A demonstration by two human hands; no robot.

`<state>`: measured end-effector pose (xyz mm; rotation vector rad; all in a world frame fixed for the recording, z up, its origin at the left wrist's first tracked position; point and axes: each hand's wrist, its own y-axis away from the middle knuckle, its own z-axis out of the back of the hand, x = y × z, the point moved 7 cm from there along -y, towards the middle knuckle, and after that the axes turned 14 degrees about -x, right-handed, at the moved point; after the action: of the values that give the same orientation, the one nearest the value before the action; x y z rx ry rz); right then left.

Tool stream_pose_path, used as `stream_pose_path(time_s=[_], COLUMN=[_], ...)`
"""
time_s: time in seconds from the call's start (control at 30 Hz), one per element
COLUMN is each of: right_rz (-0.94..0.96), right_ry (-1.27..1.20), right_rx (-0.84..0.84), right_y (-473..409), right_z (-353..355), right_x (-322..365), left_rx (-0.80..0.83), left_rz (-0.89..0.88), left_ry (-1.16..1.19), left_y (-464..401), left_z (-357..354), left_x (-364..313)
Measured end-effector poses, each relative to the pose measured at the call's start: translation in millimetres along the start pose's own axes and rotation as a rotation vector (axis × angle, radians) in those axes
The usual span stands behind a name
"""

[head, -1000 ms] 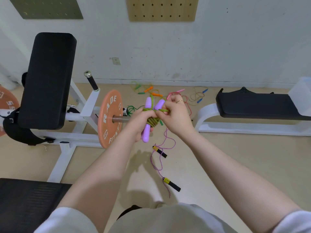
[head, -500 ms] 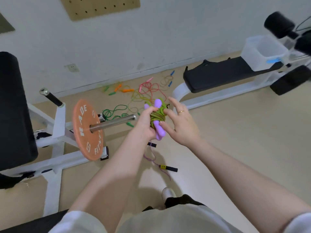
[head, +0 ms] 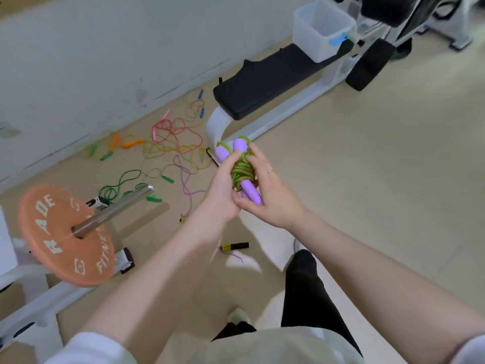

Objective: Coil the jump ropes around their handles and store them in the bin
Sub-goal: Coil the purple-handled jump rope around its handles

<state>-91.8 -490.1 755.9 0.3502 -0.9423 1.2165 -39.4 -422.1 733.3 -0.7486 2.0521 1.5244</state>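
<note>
A jump rope with two purple handles (head: 239, 148) has its green cord (head: 241, 173) coiled tightly round them. My left hand (head: 223, 190) grips the bundle from the left side. My right hand (head: 265, 190) wraps around it from the right, thumb under the lower purple handle. A clear plastic bin (head: 321, 30) stands on the far end of the black bench (head: 262, 88) at the upper right. Several loose ropes lie on the floor by the wall: pink (head: 168, 128), orange (head: 123, 143), green (head: 126, 182), and a purple one with black handles (head: 235, 246).
An orange weight plate (head: 65, 237) on a steel bar (head: 118, 206) juts out at the left on a white frame. Black machine pads (head: 370, 64) stand at the upper right. My dark trouser leg (head: 307, 290) steps forward over beige floor.
The view has swung right and closer to the bench and bin. My right hand, open half a second ago, now closes round the coiled bundle; the left keeps its hold.
</note>
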Motion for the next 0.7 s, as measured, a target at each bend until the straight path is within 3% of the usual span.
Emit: stream_pose_path(time_s=[0.2,0.27,0.5,0.7], right_rz=[-0.168,-0.180,-0.117,-0.088], right_ry=[-0.181,-0.195,-0.140,-0.168], right_rx=[-0.166,-0.176,-0.046,0.116], right_y=[-71,-108,-228,-311], right_z=[80,110,196,215], right_x=[-85,-110,-194,-245], left_rx=[0.152,0.150,0.055,0.161], left_rz=[-0.244,-0.250,-0.242,-0.125], left_ry=[-0.324,-0.381,-0.435,-0.590], left_y=[-33,-48,-104,-176], left_z=[-121,-167,-312,-377], left_x=[-26,-32,-54,-78])
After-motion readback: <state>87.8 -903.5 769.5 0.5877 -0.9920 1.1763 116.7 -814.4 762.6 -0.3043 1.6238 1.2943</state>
